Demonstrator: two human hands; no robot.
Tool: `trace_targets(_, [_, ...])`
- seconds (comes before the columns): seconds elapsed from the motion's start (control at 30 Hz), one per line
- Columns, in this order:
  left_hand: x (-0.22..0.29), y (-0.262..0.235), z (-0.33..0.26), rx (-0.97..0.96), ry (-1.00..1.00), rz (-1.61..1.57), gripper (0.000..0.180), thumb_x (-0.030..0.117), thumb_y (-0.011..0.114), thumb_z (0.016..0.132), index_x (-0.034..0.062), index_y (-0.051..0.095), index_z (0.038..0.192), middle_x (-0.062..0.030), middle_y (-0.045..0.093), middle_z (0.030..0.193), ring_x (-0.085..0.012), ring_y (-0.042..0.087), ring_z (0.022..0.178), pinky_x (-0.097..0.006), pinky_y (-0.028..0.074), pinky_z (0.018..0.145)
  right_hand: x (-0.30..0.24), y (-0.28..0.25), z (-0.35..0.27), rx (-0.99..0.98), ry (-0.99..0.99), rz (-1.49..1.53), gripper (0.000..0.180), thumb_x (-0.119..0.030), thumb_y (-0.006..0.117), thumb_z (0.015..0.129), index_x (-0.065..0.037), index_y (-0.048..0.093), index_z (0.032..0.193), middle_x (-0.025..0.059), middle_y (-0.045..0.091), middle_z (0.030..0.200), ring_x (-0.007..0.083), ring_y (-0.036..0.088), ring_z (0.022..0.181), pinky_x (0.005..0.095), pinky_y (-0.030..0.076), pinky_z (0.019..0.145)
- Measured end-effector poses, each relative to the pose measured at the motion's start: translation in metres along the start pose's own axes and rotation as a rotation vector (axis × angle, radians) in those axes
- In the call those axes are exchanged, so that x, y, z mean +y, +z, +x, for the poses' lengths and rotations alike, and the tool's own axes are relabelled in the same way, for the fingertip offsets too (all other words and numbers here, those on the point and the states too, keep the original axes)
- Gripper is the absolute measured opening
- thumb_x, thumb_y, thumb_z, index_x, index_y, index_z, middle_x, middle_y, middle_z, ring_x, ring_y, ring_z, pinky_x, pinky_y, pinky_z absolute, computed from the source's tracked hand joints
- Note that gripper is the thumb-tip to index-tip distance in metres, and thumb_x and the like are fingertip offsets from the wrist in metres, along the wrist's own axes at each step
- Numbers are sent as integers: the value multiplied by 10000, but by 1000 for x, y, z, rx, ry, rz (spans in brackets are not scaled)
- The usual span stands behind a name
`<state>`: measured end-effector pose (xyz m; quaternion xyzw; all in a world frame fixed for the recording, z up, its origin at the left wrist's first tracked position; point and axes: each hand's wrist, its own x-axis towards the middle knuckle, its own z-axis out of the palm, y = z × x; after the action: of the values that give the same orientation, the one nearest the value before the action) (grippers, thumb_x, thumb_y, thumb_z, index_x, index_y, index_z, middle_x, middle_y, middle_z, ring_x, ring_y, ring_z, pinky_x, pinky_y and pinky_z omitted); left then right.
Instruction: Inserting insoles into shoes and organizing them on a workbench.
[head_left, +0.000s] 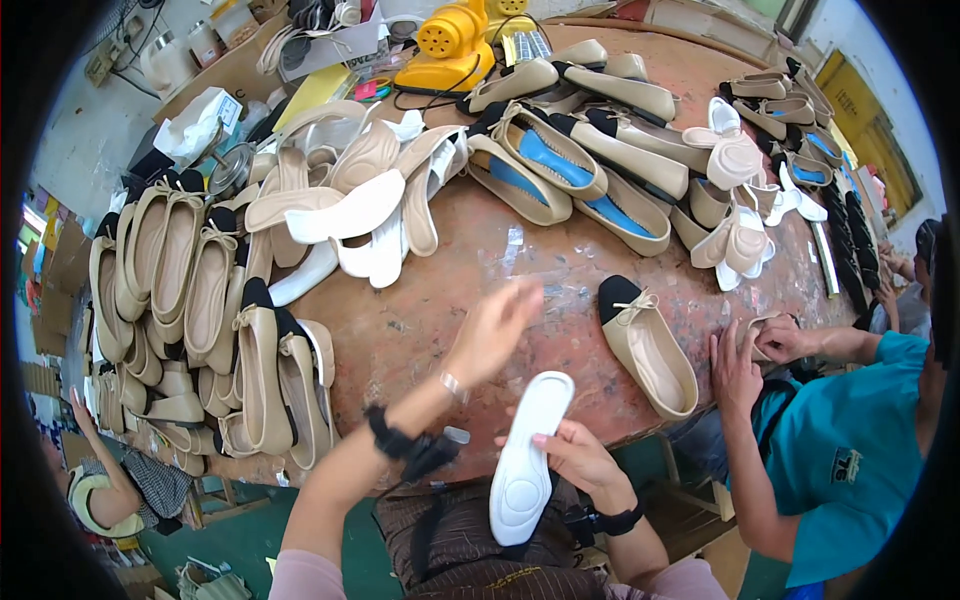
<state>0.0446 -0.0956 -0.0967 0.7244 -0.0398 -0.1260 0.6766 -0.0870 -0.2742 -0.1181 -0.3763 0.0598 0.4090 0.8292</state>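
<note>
A white insole (pixel 530 455) with a raised oval on its heel is in my right hand (pixel 583 458), thumb on its face and fingers behind. My left hand (pixel 497 322) is stretched over the tabletop, its fingers out and a little blurred, with no object showing in it. Right of that hand lies a single beige flat shoe (pixel 655 350) with a black toe and a thin bow. Clear tape scraps (pixel 565 292) cling to the table just beyond my left fingertips.
Finished-looking beige flats (pixel 185 270) crowd the table's left side. Loose insoles (pixel 350 205) are heaped behind them. Shoes with blue linings (pixel 545 155) stand at the back, near a yellow blower (pixel 447 45). On the right, a co-worker in a teal shirt (pixel 850 440) handles a beige piece.
</note>
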Motion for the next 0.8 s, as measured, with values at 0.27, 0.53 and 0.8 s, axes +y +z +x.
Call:
trace_targets(0.27, [-55, 28, 171, 187, 161, -57, 659, 300, 719, 884, -47, 430, 1364, -225, 614, 1277, -285, 643, 1101, -365, 525, 877, -2, -21, -28, 170, -392, 351, 723, -73, 486, 879, -38, 201, 1543, 310, 509, 1356, 457, 455, 1323, 577, 356, 1123])
trace_targets(0.53, [-25, -18, 79, 532, 159, 629, 351, 279, 735, 815, 5, 634, 1011, -202, 682, 945, -391, 645, 916, -448, 499, 785, -4, -26, -19, 341, -321, 253, 505, -309, 412, 1047, -61, 333, 1479, 188, 591, 1106, 398, 568, 1180, 538, 429, 1068])
trace_targets(0.8, [-22, -81, -88, 268, 465, 1056, 131, 179, 724, 783, 91, 650, 849, -83, 593, 859, -257, 577, 910, -401, 411, 780, -46, 9, 6, 598, -619, -1017, 143, -65, 710, 876, 59, 697, 946, 60, 589, 902, 120, 539, 806, 256, 415, 658])
